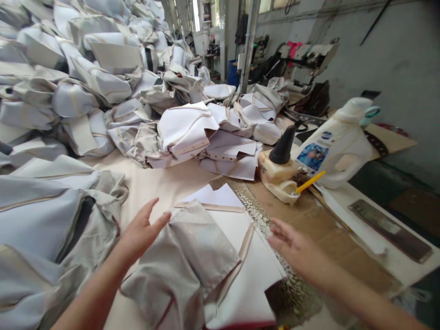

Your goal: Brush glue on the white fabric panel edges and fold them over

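Observation:
In front of me lies a sewn piece (252, 270) of white sheet material with tan tape along its seams. Crumpled silvery-grey lining fabric (206, 247) covers its left part. My left hand (146, 227) hovers at the lining's upper left edge, thumb and fingers apart, holding nothing. On the other side, my right hand (288, 240) is just beyond the white piece's right edge, fingers extended and slightly blurred, with nothing in it. A glue pot (278, 176) with a black cone top and a yellow stick (311, 182) stands beyond the right hand.
A big heap of similar white and grey pieces (99, 59) rises at the back left. More pieces (27, 215) lie left of my arm. At the right are a white detergent jug (338, 142) and a phone (390, 229). A sewing machine (309, 57) stands behind.

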`<state>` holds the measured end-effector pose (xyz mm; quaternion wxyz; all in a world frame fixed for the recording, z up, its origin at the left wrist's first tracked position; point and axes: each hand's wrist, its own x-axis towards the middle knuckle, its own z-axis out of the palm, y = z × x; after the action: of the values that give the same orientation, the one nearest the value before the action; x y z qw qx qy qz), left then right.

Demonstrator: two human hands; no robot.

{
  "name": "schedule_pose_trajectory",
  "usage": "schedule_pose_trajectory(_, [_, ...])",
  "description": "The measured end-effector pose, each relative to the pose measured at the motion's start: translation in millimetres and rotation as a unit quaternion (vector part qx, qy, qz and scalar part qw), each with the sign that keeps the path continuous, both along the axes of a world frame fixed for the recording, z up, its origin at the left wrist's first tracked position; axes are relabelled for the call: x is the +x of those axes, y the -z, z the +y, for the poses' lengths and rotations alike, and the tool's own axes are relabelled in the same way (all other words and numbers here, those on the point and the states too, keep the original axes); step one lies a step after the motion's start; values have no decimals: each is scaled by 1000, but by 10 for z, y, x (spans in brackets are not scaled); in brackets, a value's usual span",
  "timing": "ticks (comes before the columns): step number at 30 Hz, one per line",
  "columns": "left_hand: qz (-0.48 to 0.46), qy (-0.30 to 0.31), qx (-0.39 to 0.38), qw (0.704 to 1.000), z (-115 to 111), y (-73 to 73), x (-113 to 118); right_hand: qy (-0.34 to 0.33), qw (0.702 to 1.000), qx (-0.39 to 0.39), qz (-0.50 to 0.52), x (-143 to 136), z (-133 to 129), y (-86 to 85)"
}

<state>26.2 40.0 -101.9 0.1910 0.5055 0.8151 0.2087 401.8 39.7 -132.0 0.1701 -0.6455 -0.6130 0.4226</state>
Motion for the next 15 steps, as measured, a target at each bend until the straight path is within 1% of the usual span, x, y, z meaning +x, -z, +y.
schedule_pose_trajectory(2, [-42,34,-63,997,0,267,41,-9,999,-34,-10,-106,-149,240])
schedule_pose_trajectory(4, [-78,40,-98,991,-16,482,65,-11,999,-22,-27,-210,-272,425])
schedule_pose_trajectory(5, [-88,33,-99,991,-20,540,78,-10,999,-2,-32,-252,-317,481])
schedule_pose_trajectory(6, [-93,22,-91,991,-18,558,96,-15,999,17,-33,-285,-349,513])
schedule_pose_trajectory(7, [-96,8,-76,992,-9,537,121,-25,999,33,-32,-306,-371,527])
schedule_pose_trajectory(8, [-98,-6,-60,993,7,484,151,-37,998,44,-30,-317,-385,528])
schedule_pose_trajectory(11, [-89,-28,-28,995,78,250,256,-84,994,55,-42,-298,-397,527])
schedule_pose_trajectory(13, [-46,-20,-33,998,131,147,314,-118,986,60,-100,-268,-391,552])
schedule_pose_trajectory(15, [39,11,-50,998,172,128,372,-156,967,61,-190,-247,-375,586])
